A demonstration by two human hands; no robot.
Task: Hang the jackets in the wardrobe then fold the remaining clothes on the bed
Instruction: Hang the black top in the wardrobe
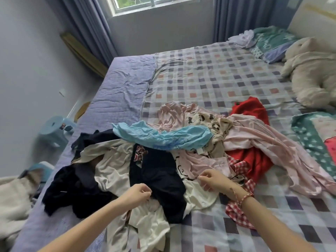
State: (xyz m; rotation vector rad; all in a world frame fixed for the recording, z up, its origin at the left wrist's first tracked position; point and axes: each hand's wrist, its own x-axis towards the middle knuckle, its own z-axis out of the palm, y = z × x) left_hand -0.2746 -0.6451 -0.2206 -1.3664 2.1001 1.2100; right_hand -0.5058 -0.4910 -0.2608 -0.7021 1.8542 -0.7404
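Sprawling left to right across the bed (209, 79), the clothes pile (181, 140) lies crumpled.

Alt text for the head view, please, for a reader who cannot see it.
A person's left hand and right hand, fingers curled, reach into a tangled pile of clothes on a checked bedspread; whether they grip fabric is unclear. A light blue garment lies across the pile, and a plush toy sits at right.

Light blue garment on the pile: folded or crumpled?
Crumpled, not folded: the light blue garment lies stretched out and wrinkled across the clothes pile.
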